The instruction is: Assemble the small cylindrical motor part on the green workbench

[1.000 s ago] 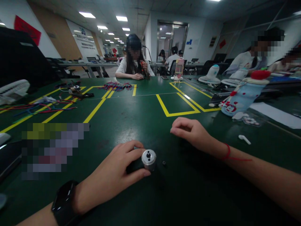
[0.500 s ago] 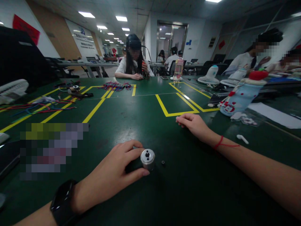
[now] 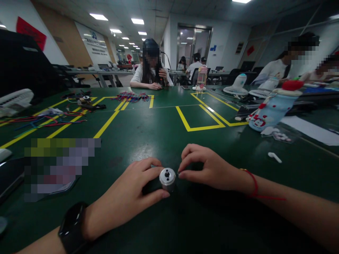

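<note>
My left hand [image 3: 127,197], with a black watch on its wrist, grips a small cylindrical motor [image 3: 167,178] lying on the green table [image 3: 164,134]. The motor's silver end cap faces the camera and its dark body is hidden under my fingers. My right hand [image 3: 209,169], with a red string on its wrist, rests just right of the cap. Its thumb and forefinger are pinched together on a tiny black ring, barely visible at the fingertips and almost touching the motor.
Yellow tape lines [image 3: 201,121] mark boxes on the table. Coloured wires [image 3: 47,121] lie at the left, a blue-and-white bottle [image 3: 272,107] and a white earbud [image 3: 274,157] at the right. A seated person [image 3: 150,72] works at the far side; other people sit far right.
My right hand reached out across the table, then pulled back to the motor and pinched shut. The tiny black ring that lay beside the motor is no longer on the table there.
</note>
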The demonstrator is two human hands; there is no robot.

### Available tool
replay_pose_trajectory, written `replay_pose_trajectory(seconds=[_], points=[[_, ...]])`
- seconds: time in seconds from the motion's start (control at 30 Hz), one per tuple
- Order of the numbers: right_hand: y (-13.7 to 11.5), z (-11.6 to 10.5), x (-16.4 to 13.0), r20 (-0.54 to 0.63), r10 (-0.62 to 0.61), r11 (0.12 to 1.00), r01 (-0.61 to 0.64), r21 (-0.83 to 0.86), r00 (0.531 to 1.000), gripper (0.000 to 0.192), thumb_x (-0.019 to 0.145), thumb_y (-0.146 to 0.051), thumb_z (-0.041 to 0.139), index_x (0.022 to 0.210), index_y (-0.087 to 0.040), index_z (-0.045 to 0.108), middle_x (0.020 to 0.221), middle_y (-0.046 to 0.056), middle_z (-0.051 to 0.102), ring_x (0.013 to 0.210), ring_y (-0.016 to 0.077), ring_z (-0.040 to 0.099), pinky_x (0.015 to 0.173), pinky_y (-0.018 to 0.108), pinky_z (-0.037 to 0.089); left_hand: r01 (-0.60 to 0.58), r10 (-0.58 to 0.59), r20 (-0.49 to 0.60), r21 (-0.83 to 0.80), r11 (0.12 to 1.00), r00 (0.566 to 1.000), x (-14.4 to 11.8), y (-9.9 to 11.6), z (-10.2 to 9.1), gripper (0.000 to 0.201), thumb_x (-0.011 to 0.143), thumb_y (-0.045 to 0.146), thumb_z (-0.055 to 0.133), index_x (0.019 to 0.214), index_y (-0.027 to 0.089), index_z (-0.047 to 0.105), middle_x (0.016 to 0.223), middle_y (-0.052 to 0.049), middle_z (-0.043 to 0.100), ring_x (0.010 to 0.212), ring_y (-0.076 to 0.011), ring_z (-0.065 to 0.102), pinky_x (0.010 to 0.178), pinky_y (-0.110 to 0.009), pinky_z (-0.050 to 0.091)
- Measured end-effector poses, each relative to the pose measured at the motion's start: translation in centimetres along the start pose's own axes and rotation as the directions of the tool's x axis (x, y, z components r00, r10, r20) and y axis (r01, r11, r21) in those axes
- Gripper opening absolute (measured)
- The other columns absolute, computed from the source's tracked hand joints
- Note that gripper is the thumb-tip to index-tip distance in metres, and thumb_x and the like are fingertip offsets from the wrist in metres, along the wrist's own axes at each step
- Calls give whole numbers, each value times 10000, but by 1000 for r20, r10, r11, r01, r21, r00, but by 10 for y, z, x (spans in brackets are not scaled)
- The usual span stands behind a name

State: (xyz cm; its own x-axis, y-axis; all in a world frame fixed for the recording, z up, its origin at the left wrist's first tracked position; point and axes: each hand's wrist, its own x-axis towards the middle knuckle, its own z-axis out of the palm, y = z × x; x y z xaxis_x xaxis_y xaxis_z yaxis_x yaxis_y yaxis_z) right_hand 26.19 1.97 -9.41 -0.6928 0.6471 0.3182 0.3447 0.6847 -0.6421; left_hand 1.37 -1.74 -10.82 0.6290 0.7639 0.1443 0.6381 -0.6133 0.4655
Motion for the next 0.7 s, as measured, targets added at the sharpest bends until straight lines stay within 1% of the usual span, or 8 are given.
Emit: replay_pose_trajectory(seconds=[0.07, 0.13, 0.27, 0.37, 0.47, 0.57, 0.63, 0.7], points=[[-9, 4, 4, -136, 7, 998, 2, 60, 991, 103, 825, -290, 705, 867, -196, 701, 913, 12, 575, 855, 133, 569, 782, 275, 444, -5, 5, 0, -2, 1000, 1000, -1, 0, -1, 202, 903, 384, 631, 1080, 291, 598, 1138, -24, 564, 1020, -246, 544, 876, -394, 444], [-16, 8, 7, -193, 6, 998, 7, 70, 981, 95, 827, -282, 704, 867, -196, 703, 920, 13, 568, 866, 132, 570, 797, 272, 444, -13, 13, -7, -3, 1000, 1000, -3, 0, 0, 204, 908, 382, 627, 1089, 295, 589, 1157, -22, 556, 1035, -246, 538, 889, -397, 439], [-23, 12, 7, -168, -12, 999, 17, 30, 986, 90, 839, -285, 689, 878, -207, 711, 913, 12, 582, 867, 137, 570, 820, 291, 434, -15, 15, -12, 0, 1000, 1000, -3, 3, 4, 217, 915, 381, 621, 1111, 303, 571, 1171, -15, 538, 1052, -242, 527, 901, -398, 431], [-25, 10, 4, -165, -36, 999, 37, 5, 986, 95, 844, -279, 682, 888, -201, 712, 913, 15, 591, 868, 142, 567, 814, 299, 430, -11, 11, 2, 3, 1000, 1000, -2, 6, 4, 208, 915, 388, 620, 1099, 304, 572, 1164, -11, 535, 1048, -242, 526, 894, -403, 430], [-29, 7, 0, -143, -64, 997, 56, -57, 988, 104, 840, -275, 679, 908, -207, 719, 934, 20, 602, 887, 153, 561, 824, 315, 425, -14, 14, -3, 3, 1000, 1000, 0, 10, 4, 226, 915, 385, 622, 1120, 316, 560, 1170, -6, 534, 1053, -242, 523, 893, -404, 428], [-27, 1, -3, -159, -69, 998, 66, -26, 985, 118, 830, -274, 685, 898, -184, 717, 960, 33, 613, 894, 151, 570, 822, 304, 434, -16, 16, -4, 0, 1000, 1000, 3, 12, 6, 223, 914, 384, 623, 1114, 309, 558, 1160, -6, 536, 1048, -238, 524, 894, -399, 425], [-18, -8, -4, -231, -15, 998, 27, 49, 973, 131, 843, -285, 665, 871, -164, 708, 930, 38, 630, 869, 145, 581, 789, 288, 445, -13, 13, 3, -4, 1000, 1000, 5, 14, 7, 203, 917, 398, 616, 1084, 294, 566, 1145, -7, 542, 1038, -235, 527, 889, -395, 425], [1, -20, -4, -330, 136, 985, -92, 148, 934, 168, 847, -315, 646, 815, -159, 700, 842, 30, 648, 804, 144, 585, 733, 280, 446, -5, 5, 11, -7, 1000, 1000, 7, 18, 5, 200, 920, 410, 609, 1077, 292, 572, 1142, -5, 545, 1036, -232, 527, 890, -393, 424]])
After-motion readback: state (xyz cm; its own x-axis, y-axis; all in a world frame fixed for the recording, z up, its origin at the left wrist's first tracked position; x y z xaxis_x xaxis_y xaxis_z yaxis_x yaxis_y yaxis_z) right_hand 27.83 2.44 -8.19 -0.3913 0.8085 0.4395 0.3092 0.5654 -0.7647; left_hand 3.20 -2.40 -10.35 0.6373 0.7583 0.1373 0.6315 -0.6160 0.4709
